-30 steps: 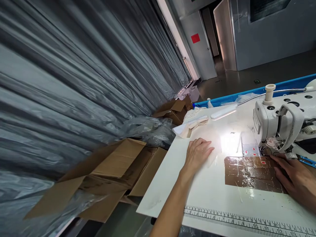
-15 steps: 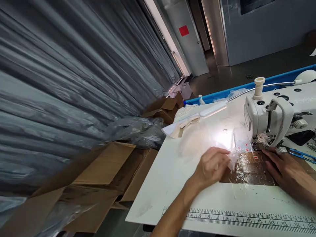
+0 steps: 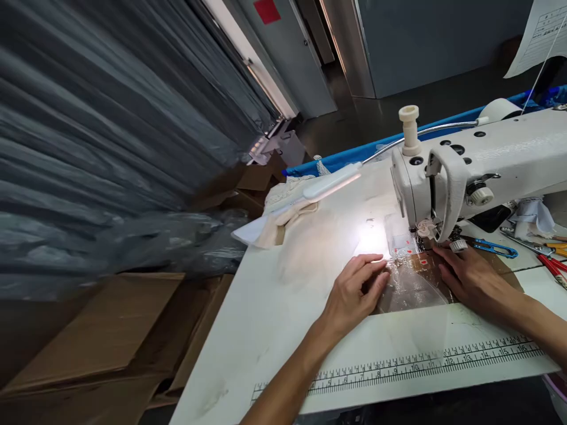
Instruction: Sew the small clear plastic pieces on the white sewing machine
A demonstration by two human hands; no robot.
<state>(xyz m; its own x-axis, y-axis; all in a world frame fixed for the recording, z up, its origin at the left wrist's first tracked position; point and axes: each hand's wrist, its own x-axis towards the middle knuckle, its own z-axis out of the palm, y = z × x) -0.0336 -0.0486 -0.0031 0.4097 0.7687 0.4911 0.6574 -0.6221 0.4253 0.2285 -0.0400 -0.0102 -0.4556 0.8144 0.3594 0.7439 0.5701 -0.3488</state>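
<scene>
A piece of sheer whitish fabric lies over a brown, tape-covered patch of the sewing table, its lower part hanging toward the printed ruler. My left hand rests at the fabric's left edge, fingers bent and thumb apart from the forefinger. On the fabric's right side lies my right hand, fingers stretched out, with the forefinger close to the presser foot. Over both stands the white sewing machine; a pale fabric rosette hangs by its needle area. The fabric's edge under the foot is hard to make out.
A lit lamp shines on the table. Blue thread snips and red-handled scissors lie at the right. Folded cream cloth sits at the far left corner. Cardboard boxes stand beside the table.
My left hand has lowered the sheer fabric from a raised bunch to lying spread over the brown patch. My right hand stays by the presser foot. The view has swung right.
</scene>
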